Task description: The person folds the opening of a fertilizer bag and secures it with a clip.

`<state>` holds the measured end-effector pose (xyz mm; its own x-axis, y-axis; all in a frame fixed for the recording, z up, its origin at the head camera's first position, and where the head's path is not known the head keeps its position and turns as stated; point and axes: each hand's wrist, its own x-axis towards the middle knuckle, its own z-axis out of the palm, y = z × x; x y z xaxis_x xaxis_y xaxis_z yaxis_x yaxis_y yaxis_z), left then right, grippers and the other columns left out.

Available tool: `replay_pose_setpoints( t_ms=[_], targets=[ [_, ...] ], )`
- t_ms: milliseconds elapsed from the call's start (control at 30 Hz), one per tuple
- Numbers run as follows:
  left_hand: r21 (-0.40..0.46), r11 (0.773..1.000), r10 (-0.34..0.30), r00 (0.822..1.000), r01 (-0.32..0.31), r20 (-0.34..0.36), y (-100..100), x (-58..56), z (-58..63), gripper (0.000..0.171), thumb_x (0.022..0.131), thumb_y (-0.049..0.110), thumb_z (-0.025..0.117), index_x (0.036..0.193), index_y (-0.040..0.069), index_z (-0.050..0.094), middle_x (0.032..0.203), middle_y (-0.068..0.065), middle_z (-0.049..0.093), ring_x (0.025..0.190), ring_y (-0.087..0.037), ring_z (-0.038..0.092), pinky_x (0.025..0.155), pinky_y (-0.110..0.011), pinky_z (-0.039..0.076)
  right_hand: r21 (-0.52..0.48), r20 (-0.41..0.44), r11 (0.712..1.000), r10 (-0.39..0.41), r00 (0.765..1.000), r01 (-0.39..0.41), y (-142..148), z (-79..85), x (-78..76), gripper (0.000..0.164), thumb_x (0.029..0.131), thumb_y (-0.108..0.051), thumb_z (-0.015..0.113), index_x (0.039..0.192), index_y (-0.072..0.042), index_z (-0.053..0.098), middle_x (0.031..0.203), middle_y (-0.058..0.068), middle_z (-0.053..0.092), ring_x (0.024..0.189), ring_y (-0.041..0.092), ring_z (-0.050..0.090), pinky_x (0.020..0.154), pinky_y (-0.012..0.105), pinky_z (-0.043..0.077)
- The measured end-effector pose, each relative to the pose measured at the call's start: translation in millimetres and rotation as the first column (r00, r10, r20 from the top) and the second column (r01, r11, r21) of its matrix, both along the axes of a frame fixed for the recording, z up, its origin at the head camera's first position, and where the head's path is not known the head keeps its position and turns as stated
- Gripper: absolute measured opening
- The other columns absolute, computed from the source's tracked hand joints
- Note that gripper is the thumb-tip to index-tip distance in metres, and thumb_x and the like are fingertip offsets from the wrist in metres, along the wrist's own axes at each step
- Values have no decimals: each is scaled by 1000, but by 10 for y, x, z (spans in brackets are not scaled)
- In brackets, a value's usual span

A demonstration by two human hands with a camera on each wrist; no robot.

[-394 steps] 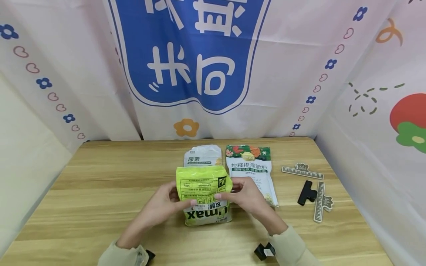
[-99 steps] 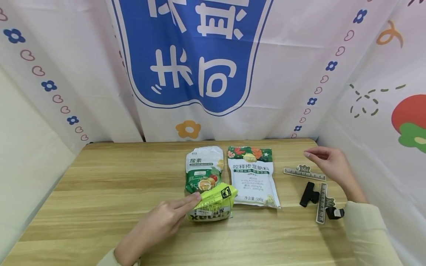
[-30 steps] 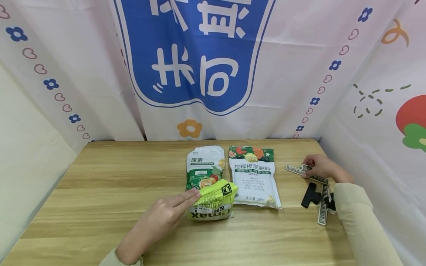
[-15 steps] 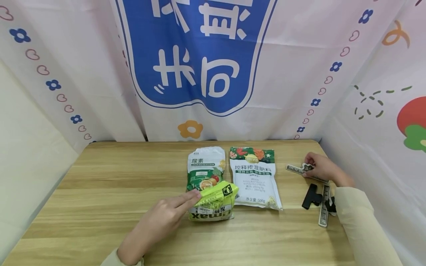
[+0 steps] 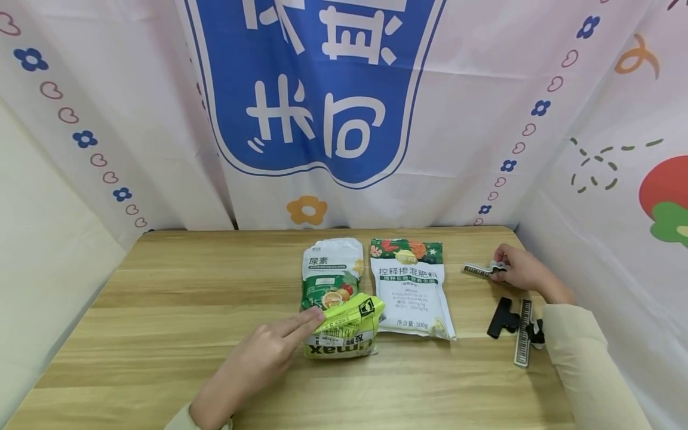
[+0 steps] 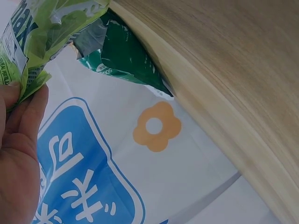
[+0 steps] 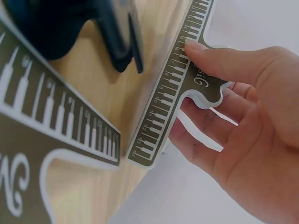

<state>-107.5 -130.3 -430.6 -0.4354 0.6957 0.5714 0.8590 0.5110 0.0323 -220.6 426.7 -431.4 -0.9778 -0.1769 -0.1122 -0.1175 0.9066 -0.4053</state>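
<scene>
In the head view my left hand holds the folded top of a yellow-green fertilizer bag, which stands on the table. The left wrist view shows the bag's edge pinched between thumb and fingers. At the right back of the table my right hand pinches a bag clip printed with piano keys. Seen from the right wrist, the thumb presses the front of this clip and the fingers lie behind its shaped handle. The clip is tilted up, its long bar turned edgewise.
A second piano-key clip and a black clip lie nearer the front, below my right hand. Behind the yellow-green bag lie a white and green bag and a larger white bag. A printed curtain backs the table.
The yellow-green bag's top has been folded down since the oldest frame. My right hand has left the bag, reached the piano-key clip and tilted it. The left hand keeps hold of the bag.
</scene>
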Motion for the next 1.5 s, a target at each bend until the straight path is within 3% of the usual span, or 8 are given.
replay_pose_setpoints(
  t_ms=[67, 167, 267, 367, 500, 900, 1233, 1500],
  targets=[
    [2, 1000, 4, 1000, -4, -2, 0, -1, -4, 48, 116, 16, 27, 133, 2, 69, 129, -15, 76, 108, -26, 79, 85, -28, 65, 1, -15, 1000, -9, 1000, 9, -5, 23, 12, 31, 91, -13, 80, 103, -2, 54, 87, 9, 63, 77, 22, 51, 69, 32, 42],
    [8, 1000, 3, 1000, -3, 3, 0, 1, -5, 44, 115, 14, 30, 133, 2, 69, 129, -15, 76, 107, -27, 79, 85, -28, 65, 2, -51, 1000, -12, 999, 12, -16, 57, 21, 29, 91, -12, 80, 102, -2, 56, 86, 9, 65, 77, 21, 51, 69, 32, 42],
    [13, 1000, 2, 1000, -2, 8, -2, 2, -3, 33, 105, 1, 51, 134, 2, 69, 129, -15, 76, 106, -27, 79, 84, -29, 66, 8, -96, 1000, -5, 995, 6, -36, 103, 31, 28, 89, -12, 82, 101, -2, 58, 87, 8, 67, 76, 20, 51, 69, 32, 41],
    [18, 1000, 0, 1000, -1, 12, -2, 2, -1, 51, 85, -11, 70, 134, 1, 68, 128, -16, 76, 105, -28, 79, 84, -30, 66, 17, -123, 1000, 5, 992, -3, -74, 159, 44, 28, 89, -12, 83, 101, -2, 59, 87, 7, 68, 76, 19, 52, 69, 32, 42],
    [18, 1000, 3, 1000, -3, 15, 3, 0, 4, 62, 75, -14, 76, 135, 2, 68, 129, -16, 76, 105, -28, 79, 84, -30, 66, 23, -135, 1000, 13, 991, -10, -134, 230, 58, 27, 89, -14, 83, 100, -4, 61, 87, 5, 71, 75, 19, 53, 70, 32, 42],
    [19, 1000, 7, 1000, -7, 8, 12, 7, 14, 60, 77, -13, 76, 135, 2, 68, 128, -15, 76, 104, -27, 79, 83, -30, 66, 26, -177, 999, 38, 984, -34, -315, 404, 125, 27, 88, -15, 84, 100, -4, 63, 89, 6, 74, 76, 18, 56, 69, 32, 45],
    [-7, 1000, 29, 999, -28, 46, 7, 26, 17, 55, 83, -10, 72, 136, 3, 68, 129, -15, 75, 105, -26, 79, 83, -29, 66, 45, -191, 997, 75, 979, -68, -522, 589, 218, 30, 95, -19, 80, 110, 3, 66, 96, 16, 74, 77, 20, 60, 68, 38, 51],
    [-1, 1000, 23, 999, -23, 31, 1, 29, 9, 54, 84, -10, 71, 136, 3, 68, 129, -15, 76, 105, -26, 79, 83, -29, 66, 70, -228, 992, 123, 966, -109, -714, 743, 300, 18, 97, -15, 76, 107, -2, 68, 93, 7, 72, 79, 17, 58, 70, 36, 49]
  ],
)
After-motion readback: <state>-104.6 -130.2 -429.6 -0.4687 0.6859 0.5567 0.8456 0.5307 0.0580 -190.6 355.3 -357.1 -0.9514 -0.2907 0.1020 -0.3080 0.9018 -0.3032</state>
